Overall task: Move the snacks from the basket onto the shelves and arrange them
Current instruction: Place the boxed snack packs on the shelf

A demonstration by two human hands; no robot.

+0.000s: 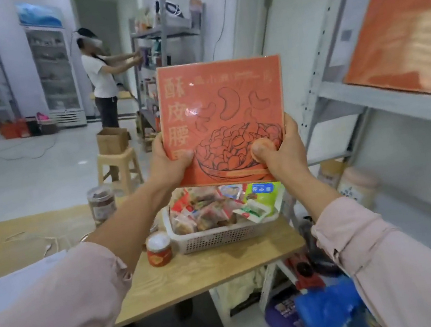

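Note:
I hold an orange cashew snack box upright in front of me, above the basket. My left hand grips its lower left edge and my right hand grips its lower right edge, thumb on the front. Below it, a white plastic basket filled with several wrapped snacks stands on the wooden table. To the right is a grey metal shelf with a similar orange box lying on it.
A red-lidded jar and a clear jar stand on the table beside the basket, with papers at the left. Bags and clutter lie under the shelf. Another person works at a far shelf; a stool with a carton stands behind the table.

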